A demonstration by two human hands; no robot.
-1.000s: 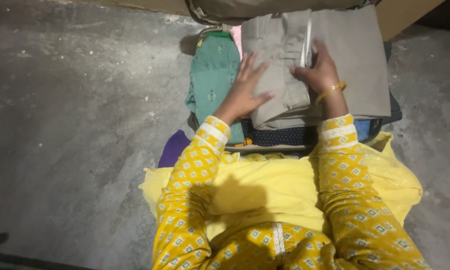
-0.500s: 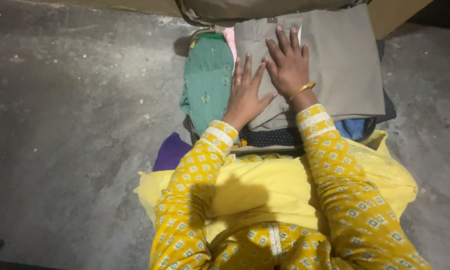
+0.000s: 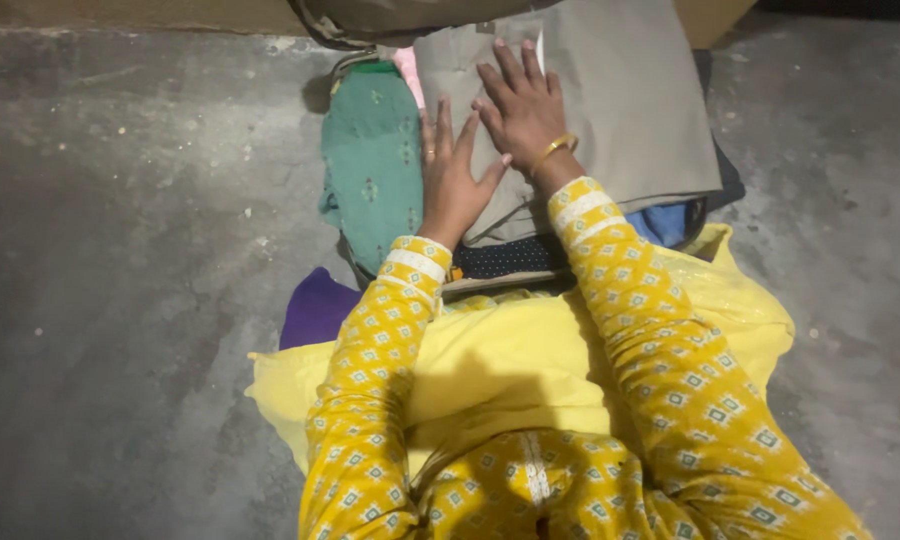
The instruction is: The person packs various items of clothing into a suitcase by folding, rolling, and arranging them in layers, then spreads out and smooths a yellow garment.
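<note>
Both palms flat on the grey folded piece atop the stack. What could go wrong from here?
1. The grey folded garment overhangs the stack's right side; pressure from the right hand might slide it off.
2. The left hand sits at its edge beside the green cloth, so a push may rumple either.
3. A slip lands on the concrete floor.

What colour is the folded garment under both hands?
Plain beige-grey, seen in the head view: folded garment under left hand and right hand.

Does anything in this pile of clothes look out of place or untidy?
Mostly it is neat. The grey folded garment lies flat under both the left hand and the right hand. Only the green garment slips out to the left of the stack, and a purple cloth lies apart on the floor.
</note>
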